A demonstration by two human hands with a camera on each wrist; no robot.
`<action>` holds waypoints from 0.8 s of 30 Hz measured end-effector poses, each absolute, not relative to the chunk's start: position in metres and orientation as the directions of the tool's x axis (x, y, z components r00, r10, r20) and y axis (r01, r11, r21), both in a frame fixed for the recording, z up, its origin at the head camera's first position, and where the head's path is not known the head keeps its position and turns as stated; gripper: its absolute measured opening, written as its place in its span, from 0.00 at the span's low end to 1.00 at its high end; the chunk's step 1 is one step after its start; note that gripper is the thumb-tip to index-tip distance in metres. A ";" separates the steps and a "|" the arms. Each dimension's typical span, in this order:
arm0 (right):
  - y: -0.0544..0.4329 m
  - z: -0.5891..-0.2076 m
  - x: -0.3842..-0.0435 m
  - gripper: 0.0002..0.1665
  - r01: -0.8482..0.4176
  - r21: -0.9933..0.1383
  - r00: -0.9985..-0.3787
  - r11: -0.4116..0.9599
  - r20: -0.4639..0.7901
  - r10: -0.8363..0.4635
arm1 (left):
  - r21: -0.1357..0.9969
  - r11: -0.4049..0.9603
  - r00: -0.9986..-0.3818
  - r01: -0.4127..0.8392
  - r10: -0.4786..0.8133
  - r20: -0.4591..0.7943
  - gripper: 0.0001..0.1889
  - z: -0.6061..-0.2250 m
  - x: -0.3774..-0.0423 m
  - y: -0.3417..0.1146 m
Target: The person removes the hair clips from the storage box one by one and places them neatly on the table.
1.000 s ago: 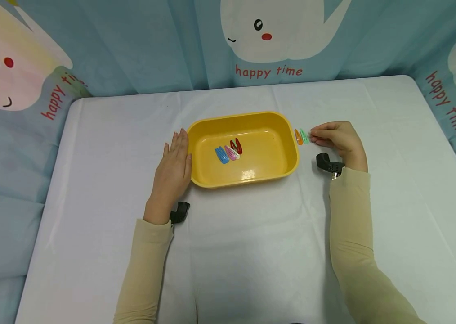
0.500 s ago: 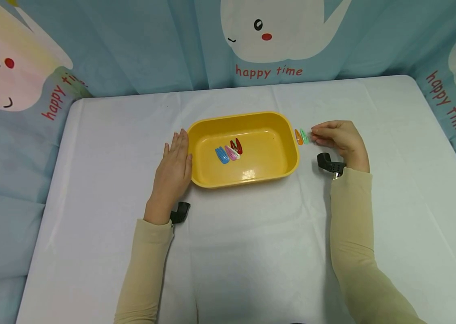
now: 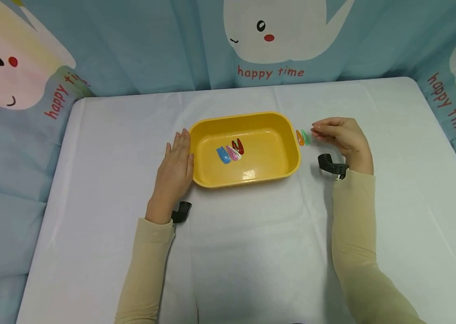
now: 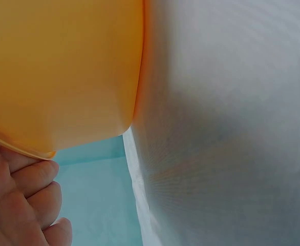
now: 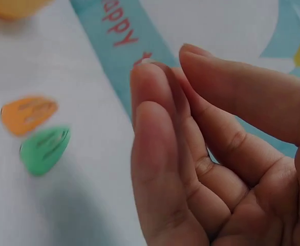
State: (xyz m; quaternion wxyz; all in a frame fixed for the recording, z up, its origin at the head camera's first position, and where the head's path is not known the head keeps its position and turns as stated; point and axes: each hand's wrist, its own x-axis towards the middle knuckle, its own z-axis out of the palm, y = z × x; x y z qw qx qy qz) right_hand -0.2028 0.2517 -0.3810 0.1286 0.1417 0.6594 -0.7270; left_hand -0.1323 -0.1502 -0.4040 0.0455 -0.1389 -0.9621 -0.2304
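My left hand (image 3: 174,173) lies along the left end of a yellow tray (image 3: 245,183), fingers straight against its rim; the left wrist view has the fingers (image 4: 37,182) right at that rim. Snap hair clips lie inside the tray: blue (image 3: 223,155), pink (image 3: 232,153) with a white one beside it, and red (image 3: 240,146). Just off the tray's right end, an orange hair clip (image 3: 300,137) and a green hair clip (image 3: 306,137) lie side by side. Beside them is my right hand (image 3: 345,137), fingers loosely bent. A gap shows between its thumb and fingers, nothing held.
A white cloth (image 3: 252,252) covers the table. Behind it hangs a blue curtain (image 3: 139,49) with printed cartoon figures and red lettering. Each wrist wears a black camera mount, one at the left wrist (image 3: 181,212), another at the right wrist (image 3: 332,165).
My right hand has drawn slightly up and to the right, away from the green hair clip. The left hand keeps its place at the tray, and the clips lie as before.
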 end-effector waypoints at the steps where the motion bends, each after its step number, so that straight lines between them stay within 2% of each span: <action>1: 0.250 -0.378 -0.202 0.05 0.363 -0.926 -0.931 -0.102 -0.365 -0.001 | 0.431 0.856 -0.958 0.286 0.244 0.151 0.29 -0.404 -0.132 -0.151; 8: 0.232 -0.355 -0.197 0.04 0.252 -0.965 -0.967 -0.078 -0.248 -0.060 | 0.437 0.853 -0.958 0.286 0.251 0.136 0.29 -0.402 -0.132 -0.152; 14: 0.200 -0.334 -0.201 0.02 0.162 -0.984 -0.978 0.068 -0.169 -0.121 | 0.430 0.861 -0.962 0.271 0.237 0.133 0.29 -0.401 -0.131 -0.154; 18: 0.181 -0.327 -0.205 0.03 0.121 -0.979 -0.973 0.162 -0.150 -0.177 | 0.437 0.854 -0.960 0.281 0.243 0.141 0.29 -0.403 -0.132 -0.154; 24: 0.160 -0.325 -0.209 0.03 0.102 -0.972 -0.959 0.210 -0.152 -0.240 | 0.436 0.852 -0.957 0.289 0.249 0.148 0.29 -0.404 -0.132 -0.152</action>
